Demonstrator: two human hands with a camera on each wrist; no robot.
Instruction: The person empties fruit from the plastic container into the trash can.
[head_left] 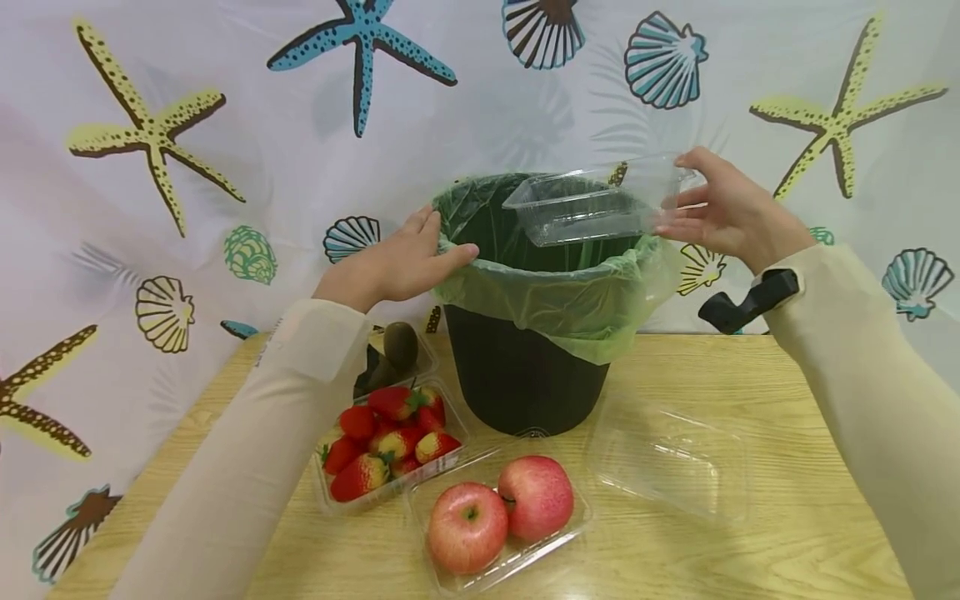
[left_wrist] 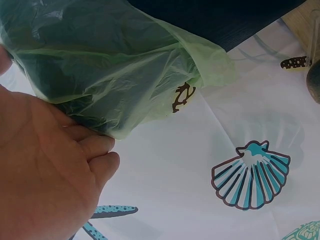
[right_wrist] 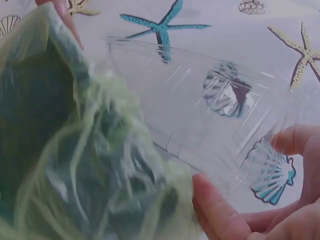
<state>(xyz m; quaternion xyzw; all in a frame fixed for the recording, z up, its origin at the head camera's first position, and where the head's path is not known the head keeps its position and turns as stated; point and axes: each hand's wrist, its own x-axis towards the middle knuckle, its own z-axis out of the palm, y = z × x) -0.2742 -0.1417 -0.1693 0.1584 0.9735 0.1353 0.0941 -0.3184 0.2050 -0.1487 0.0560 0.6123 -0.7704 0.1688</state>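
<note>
A clear plastic tray [head_left: 585,208] tilts over the mouth of a black trash bin [head_left: 528,367] lined with a green bag [head_left: 558,304]. My right hand [head_left: 723,204] holds the tray by its right end, thumb above and fingers below; the right wrist view shows the tray [right_wrist: 185,105] with nothing in it. My left hand [head_left: 401,262] rests against the bin's left rim, its thumb lying over the bag's edge. In the left wrist view, the fingers of that hand [left_wrist: 50,160] touch the outside of the bag [left_wrist: 100,75].
On the wooden table [head_left: 795,467], strawberries [head_left: 390,437], two apples [head_left: 468,529] and dark brown fruit, probably kiwis [head_left: 401,346], sit in clear trays left and front of the bin. Another clear tray [head_left: 675,458] lies to the right. A patterned cloth [head_left: 465,100] hangs behind.
</note>
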